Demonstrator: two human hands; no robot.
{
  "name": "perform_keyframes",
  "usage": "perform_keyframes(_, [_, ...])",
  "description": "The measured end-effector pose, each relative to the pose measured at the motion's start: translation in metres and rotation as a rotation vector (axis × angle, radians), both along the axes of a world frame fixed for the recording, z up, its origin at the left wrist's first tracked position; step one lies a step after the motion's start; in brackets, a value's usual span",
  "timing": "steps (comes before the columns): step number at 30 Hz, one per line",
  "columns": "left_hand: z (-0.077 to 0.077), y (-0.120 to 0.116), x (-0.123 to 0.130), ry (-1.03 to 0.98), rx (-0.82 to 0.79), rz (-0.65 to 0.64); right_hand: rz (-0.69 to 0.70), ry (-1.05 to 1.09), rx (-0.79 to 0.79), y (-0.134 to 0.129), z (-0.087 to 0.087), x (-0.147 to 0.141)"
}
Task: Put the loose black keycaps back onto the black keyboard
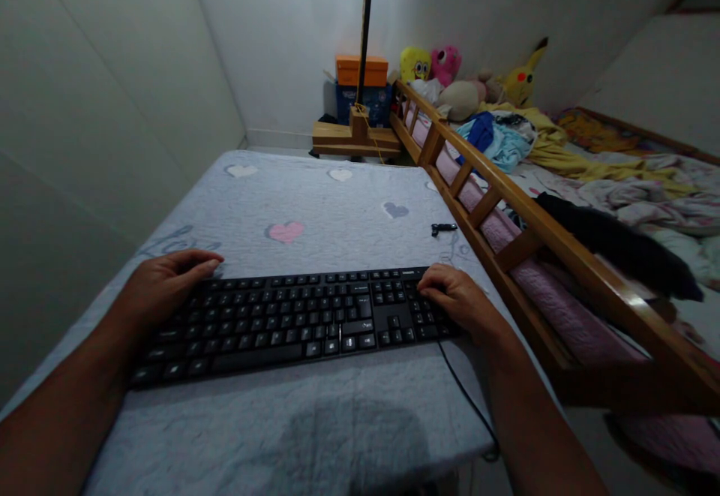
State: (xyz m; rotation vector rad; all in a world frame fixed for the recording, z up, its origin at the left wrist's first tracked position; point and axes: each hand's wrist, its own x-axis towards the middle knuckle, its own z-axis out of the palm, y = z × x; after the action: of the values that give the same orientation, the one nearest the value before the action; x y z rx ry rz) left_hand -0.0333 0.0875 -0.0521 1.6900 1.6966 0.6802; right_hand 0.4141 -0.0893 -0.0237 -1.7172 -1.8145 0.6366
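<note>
A black full-size keyboard (286, 323) lies slightly slanted across the cloth, keys up, its number pad toward my right. At its left end is my left hand (163, 278), fingers together, thumb along the far left corner; the fingers' undersides are hidden. My right hand (455, 297) grips the right end over the number pad, fingers curled and thumb on top. From under the near edge a thin black cable (464, 389) runs down to the table's front right corner. A small black piece (444, 229), its kind unclear, rests beyond my right hand.
A pale cloth with hearts (315, 196) covers the table. Along the right runs a wooden bed rail (484, 173), with bedding (613, 173) and plush toys behind it. A wooden stand (360, 132) with a pole and an orange box (363, 70) are at the back.
</note>
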Motion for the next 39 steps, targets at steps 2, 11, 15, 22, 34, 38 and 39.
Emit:
perform_keyframes(2, [0.0,0.0,0.0,-0.001,0.002,-0.001,0.009,-0.005,0.004,0.0,-0.001,0.001])
perform_keyframes(11, [0.004,-0.001,0.001,0.015,0.0,-0.006,0.007,-0.082,0.034,0.0,0.001,-0.004])
perform_keyframes(15, [0.004,-0.001,-0.001,0.017,-0.005,-0.005,0.007,-0.082,0.029,-0.001,0.001,-0.004])
perform_keyframes(22, [0.003,-0.002,-0.001,0.005,-0.005,-0.009,-0.137,0.018,0.039,-0.006,0.004,-0.004])
perform_keyframes(34, [0.002,0.0,-0.002,0.024,0.018,-0.018,-0.094,-0.065,0.046,-0.002,0.006,-0.004])
perform_keyframes(38, [0.002,0.001,-0.002,0.007,0.024,-0.016,-0.218,-0.093,0.124,0.011,0.016,0.016])
perform_keyframes(39, [0.002,0.001,-0.002,0.009,0.023,-0.017,-0.262,-0.132,0.139,0.018,0.018,0.023])
